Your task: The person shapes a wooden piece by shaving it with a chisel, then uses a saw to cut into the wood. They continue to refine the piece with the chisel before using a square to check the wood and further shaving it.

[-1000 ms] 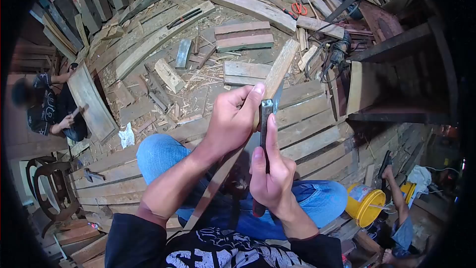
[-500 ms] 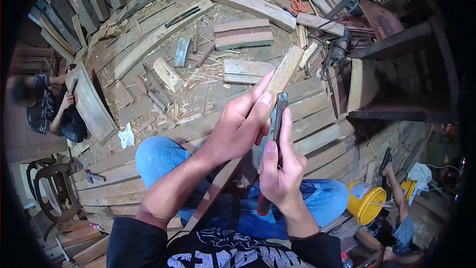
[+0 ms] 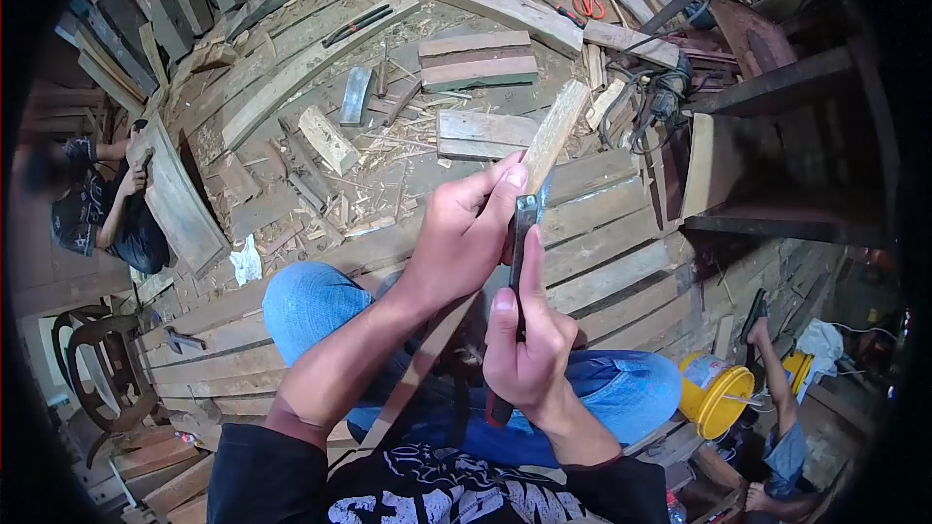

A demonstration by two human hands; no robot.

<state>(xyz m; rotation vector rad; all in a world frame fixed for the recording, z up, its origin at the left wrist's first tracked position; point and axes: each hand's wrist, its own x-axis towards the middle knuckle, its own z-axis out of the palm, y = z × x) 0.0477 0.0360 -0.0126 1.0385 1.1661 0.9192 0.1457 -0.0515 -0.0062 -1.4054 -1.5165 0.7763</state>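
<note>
My left hand (image 3: 456,233) is closed on a narrow wooden strip (image 3: 558,136), whose upper end points up and to the right. In my right hand (image 3: 529,349) is a dark metal chisel (image 3: 525,233) with a red and black handle end below the palm. The chisel's blunt-looking tip lies close to the strip, just beside my left fingertips; whether they touch is unclear. A long wooden piece (image 3: 417,364) slants down between my knees toward my lap.
Wood blocks (image 3: 481,131), shavings and a curved beam (image 3: 466,0) lie ahead. Orange-handled scissors (image 3: 587,6) and a power tool (image 3: 665,87) are farther right. A co-worker (image 3: 92,199) holds a board at left. A yellow bucket (image 3: 723,398) stands right; another person's leg (image 3: 777,378) shows beyond.
My right hand and the chisel have moved left and slightly down, along the strip toward my left hand. My left hand has shifted slightly left.
</note>
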